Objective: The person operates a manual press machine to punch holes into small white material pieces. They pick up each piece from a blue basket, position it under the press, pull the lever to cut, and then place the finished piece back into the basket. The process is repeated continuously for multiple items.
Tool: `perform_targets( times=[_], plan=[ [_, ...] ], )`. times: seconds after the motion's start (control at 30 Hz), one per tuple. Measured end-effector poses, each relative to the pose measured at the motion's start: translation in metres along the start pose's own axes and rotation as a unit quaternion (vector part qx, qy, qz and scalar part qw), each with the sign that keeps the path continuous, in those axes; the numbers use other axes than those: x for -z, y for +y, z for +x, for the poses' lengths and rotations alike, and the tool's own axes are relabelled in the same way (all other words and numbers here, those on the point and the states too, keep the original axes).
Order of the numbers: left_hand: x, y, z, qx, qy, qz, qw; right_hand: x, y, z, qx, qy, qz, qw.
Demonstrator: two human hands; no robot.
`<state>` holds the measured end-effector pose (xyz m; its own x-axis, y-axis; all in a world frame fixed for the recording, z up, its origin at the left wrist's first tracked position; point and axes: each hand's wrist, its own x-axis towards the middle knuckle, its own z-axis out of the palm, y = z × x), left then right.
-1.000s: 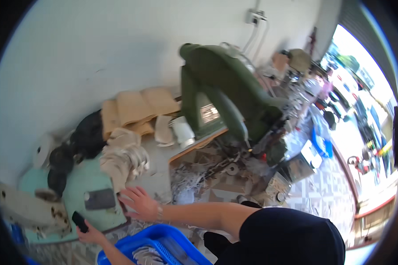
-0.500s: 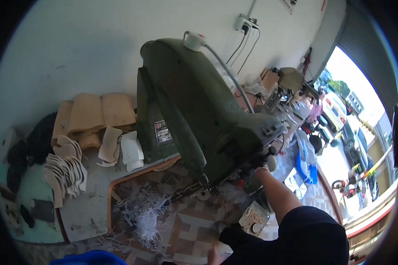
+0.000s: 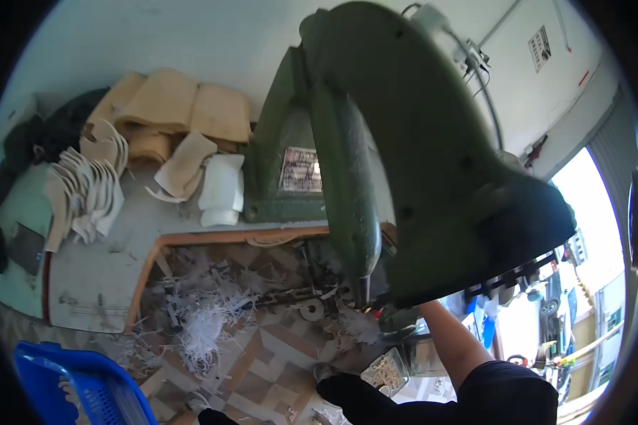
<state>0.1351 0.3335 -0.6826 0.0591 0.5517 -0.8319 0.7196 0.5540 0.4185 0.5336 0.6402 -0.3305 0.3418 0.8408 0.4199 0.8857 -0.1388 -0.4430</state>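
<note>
A large green industrial machine [image 3: 432,163], like a sewing or skiving machine, fills the middle and right of the view. My right forearm [image 3: 455,336] reaches up from below and passes behind the machine's dark right end. That end hides my right hand, so its fingers and anything in them do not show. My left hand is out of the picture. Left of the machine, stacked curved beige pieces [image 3: 96,188] stand on the worktable [image 3: 92,290]. Beside them are larger folded beige sheets [image 3: 159,99], a loose beige piece [image 3: 184,166] and a white shaped piece [image 3: 222,190].
White shredded strips [image 3: 209,312] lie heaped on the tiled floor below the table cutout. A blue plastic basket [image 3: 85,375] is at lower left. Near my leg sits a tray of small pale bits [image 3: 385,372]. A bright doorway opens at far right.
My view has shifted down and left, so the machine appears larger and the blue basket shows more. My left hand, glimpsed low before, has left view. My right hand is now fully hidden.
</note>
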Motion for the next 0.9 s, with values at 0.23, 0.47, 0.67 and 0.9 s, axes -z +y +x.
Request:
perform_targets(
  times=[0.23,0.47,0.67,0.9],
  plan=[
    [-0.077,0.025,-0.060,-0.013,-0.185,-0.185,0.965,-0.024,-0.052,0.011,-0.048,-0.051,-0.189,0.979],
    [0.070,0.073,-0.059,-0.078,0.034,0.048,0.995,-0.029,-0.076,0.002,0.050,0.030,-0.293,0.954],
    [0.125,0.106,-0.069,-0.118,0.075,0.143,0.980,-0.031,-0.087,0.007,0.062,0.087,-0.322,0.940],
    [0.155,0.115,-0.189,-0.363,0.434,-0.146,0.812,-0.038,-0.091,0.011,0.031,0.069,-0.376,0.924]
  ],
)
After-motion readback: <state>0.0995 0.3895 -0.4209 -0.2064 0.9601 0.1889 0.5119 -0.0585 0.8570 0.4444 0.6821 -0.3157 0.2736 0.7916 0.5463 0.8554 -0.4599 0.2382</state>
